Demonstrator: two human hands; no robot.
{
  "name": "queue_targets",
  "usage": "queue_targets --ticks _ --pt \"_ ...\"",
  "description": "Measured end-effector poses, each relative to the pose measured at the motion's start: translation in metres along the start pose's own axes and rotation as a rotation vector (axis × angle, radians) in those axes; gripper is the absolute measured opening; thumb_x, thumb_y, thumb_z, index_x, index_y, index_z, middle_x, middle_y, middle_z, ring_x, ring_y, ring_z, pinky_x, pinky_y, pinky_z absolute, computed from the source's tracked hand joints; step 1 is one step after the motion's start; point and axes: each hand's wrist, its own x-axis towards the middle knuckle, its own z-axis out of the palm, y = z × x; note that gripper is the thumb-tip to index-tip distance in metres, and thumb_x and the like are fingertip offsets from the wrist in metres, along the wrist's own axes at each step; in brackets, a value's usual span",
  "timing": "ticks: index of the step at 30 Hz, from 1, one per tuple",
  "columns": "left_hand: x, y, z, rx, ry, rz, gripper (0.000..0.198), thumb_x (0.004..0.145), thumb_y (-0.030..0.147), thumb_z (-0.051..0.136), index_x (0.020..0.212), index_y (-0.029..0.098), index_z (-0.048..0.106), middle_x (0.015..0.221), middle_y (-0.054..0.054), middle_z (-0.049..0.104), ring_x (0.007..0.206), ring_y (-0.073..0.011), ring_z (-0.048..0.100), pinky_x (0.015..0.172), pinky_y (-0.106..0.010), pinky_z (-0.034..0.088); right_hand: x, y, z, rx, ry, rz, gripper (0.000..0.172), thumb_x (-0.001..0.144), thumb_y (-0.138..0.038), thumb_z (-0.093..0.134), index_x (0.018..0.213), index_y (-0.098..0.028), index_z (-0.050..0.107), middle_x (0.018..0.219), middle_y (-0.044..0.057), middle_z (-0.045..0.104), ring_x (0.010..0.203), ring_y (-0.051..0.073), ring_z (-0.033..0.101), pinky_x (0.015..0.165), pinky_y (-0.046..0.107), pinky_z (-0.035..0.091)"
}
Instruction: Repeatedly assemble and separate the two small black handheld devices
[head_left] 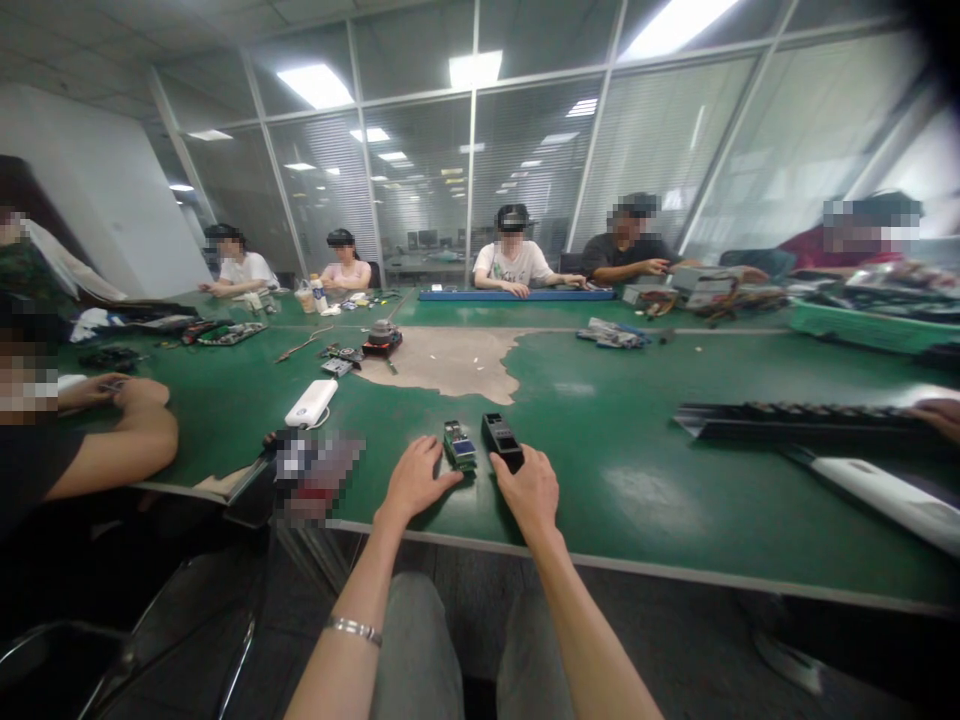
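A small green circuit board module with a dark display lies on the green table in front of me. My left hand rests beside its left side, thumb and fingers apart, the thumb near its lower edge. Just to the right is a black handheld device casing, with its long side pointing away from me. My right hand is closed around the near end of this casing, thumb on its left side. A gap of bare table separates the module from the casing.
A white power bank with a cable lies to the left, near another person's arm. Black strip parts and a long white bar are at the right. Several people sit across the table; a green basket stands far right.
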Motion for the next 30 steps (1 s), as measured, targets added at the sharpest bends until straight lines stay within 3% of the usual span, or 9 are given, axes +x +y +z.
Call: queue_targets --ticks 4,11,19,25,30 --pt "-0.0001 0.0000 0.0009 0.006 -0.001 -0.001 0.068 0.082 0.064 0.049 0.128 0.015 0.052 0.136 -0.014 0.051 0.129 -0.0277 0.042 0.110 -0.042 0.031 -0.0012 0.0008 -0.0009 -0.002 0.026 -0.002 0.060 0.078 -0.054 0.057 0.118 -0.010 0.052 0.105 0.015 0.059 0.096 0.025 0.055 0.078 0.030 0.039" --pt "0.0001 0.0016 0.0003 0.003 -0.008 0.000 0.066 0.082 0.064 0.049 0.127 0.016 0.054 0.136 -0.013 0.051 0.129 -0.0276 0.042 0.109 -0.043 0.032 -0.0028 0.0014 -0.0062 0.009 -0.004 0.001 0.043 0.083 -0.048 0.051 0.109 -0.014 0.058 0.099 0.011 0.059 0.091 0.022 0.057 0.076 0.029 0.039" --pt "0.0007 0.0058 -0.0016 0.029 -0.001 0.022 0.054 0.086 0.056 0.049 0.124 0.018 0.056 0.134 -0.013 0.053 0.128 -0.0264 0.044 0.109 -0.042 0.032 -0.0023 0.0005 -0.0069 0.034 -0.005 0.018 0.042 0.084 -0.046 0.050 0.110 -0.014 0.057 0.101 0.012 0.059 0.090 0.023 0.057 0.074 0.029 0.039" --pt "-0.0001 0.0085 -0.0050 0.029 -0.015 0.026 0.053 0.085 0.055 0.051 0.123 0.019 0.057 0.134 -0.012 0.052 0.127 -0.0271 0.044 0.109 -0.042 0.033 -0.0031 0.0012 -0.0052 0.027 0.023 0.014 0.051 0.080 -0.050 0.054 0.115 -0.013 0.054 0.103 0.013 0.059 0.091 0.024 0.057 0.075 0.030 0.039" --pt "-0.0014 0.0100 -0.0071 0.021 -0.013 0.016 0.053 0.084 0.054 0.054 0.124 0.019 0.056 0.134 -0.013 0.052 0.127 -0.0278 0.044 0.108 -0.043 0.033 -0.0034 0.0017 -0.0047 0.047 0.019 -0.005 0.041 0.083 -0.048 0.051 0.105 -0.016 0.059 0.099 0.012 0.059 0.088 0.023 0.057 0.075 0.030 0.039"
